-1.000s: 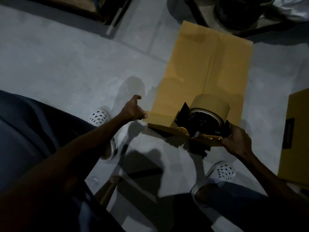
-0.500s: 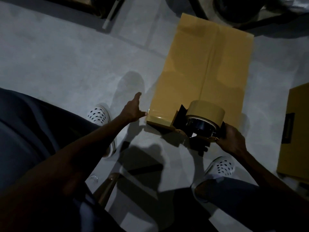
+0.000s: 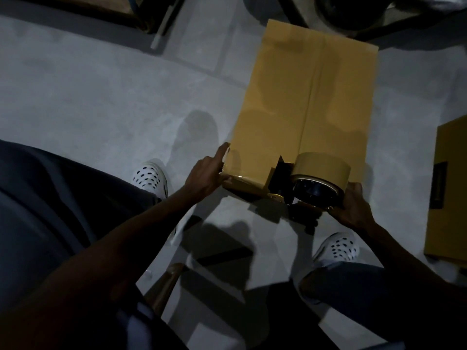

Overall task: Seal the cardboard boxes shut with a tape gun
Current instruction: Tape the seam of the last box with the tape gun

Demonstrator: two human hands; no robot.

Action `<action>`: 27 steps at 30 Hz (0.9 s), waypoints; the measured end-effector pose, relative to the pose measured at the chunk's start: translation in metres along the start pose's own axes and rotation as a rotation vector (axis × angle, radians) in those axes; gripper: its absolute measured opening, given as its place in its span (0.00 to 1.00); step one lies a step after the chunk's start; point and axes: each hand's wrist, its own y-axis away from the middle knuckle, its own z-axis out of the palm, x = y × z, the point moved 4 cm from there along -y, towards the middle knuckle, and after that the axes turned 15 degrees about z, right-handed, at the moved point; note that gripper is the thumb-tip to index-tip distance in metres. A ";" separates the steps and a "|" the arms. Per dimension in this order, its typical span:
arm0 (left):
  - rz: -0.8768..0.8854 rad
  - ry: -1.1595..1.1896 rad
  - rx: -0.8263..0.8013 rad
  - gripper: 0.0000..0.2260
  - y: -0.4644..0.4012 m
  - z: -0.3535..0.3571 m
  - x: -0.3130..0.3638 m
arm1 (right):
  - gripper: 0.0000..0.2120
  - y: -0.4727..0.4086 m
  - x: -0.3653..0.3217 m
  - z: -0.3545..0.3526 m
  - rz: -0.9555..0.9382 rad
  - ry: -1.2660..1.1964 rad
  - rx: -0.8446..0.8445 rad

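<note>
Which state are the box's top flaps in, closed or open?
Closed: the box flaps lie flat and meet along the middle seam.

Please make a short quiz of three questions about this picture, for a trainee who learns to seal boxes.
1. True or false: the tape gun is at the far end of the cardboard box.
2. Which hand grips the tape gun: A) left hand, B) right hand?
3. Fill in: the left hand touches the box at its near-left ____.

Key:
1. False; it sits at the near end, on the centre seam.
2. B.
3. Corner.
</note>
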 end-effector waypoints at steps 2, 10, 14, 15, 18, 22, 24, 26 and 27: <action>0.020 0.008 0.019 0.39 -0.001 -0.003 -0.002 | 0.45 0.001 -0.003 0.002 -0.008 -0.017 -0.015; -0.137 -0.010 0.126 0.48 -0.012 -0.054 -0.055 | 0.12 0.000 -0.078 0.045 -0.121 -0.125 -0.049; -0.180 -0.013 0.092 0.51 -0.020 -0.060 -0.063 | 0.15 -0.008 -0.082 0.046 -0.082 -0.100 -0.051; -0.189 -0.016 0.085 0.52 -0.021 -0.060 -0.064 | 0.14 -0.008 -0.082 0.045 -0.083 -0.100 -0.048; -0.230 -0.024 0.058 0.55 -0.027 -0.063 -0.066 | 0.14 -0.004 -0.081 0.047 -0.084 -0.080 -0.073; -0.271 -0.031 0.030 0.60 -0.037 -0.068 -0.066 | 0.16 -0.003 -0.071 0.043 -0.077 -0.145 -0.090; -0.284 -0.019 0.016 0.59 -0.039 -0.070 -0.066 | 0.15 0.000 -0.066 0.038 -0.077 -0.165 -0.094; -0.277 -0.002 0.002 0.56 -0.038 -0.070 -0.065 | 0.16 0.004 -0.056 0.032 -0.067 -0.203 -0.081; -0.270 0.002 0.000 0.54 -0.037 -0.069 -0.064 | 0.17 0.005 -0.047 0.030 -0.056 -0.221 -0.085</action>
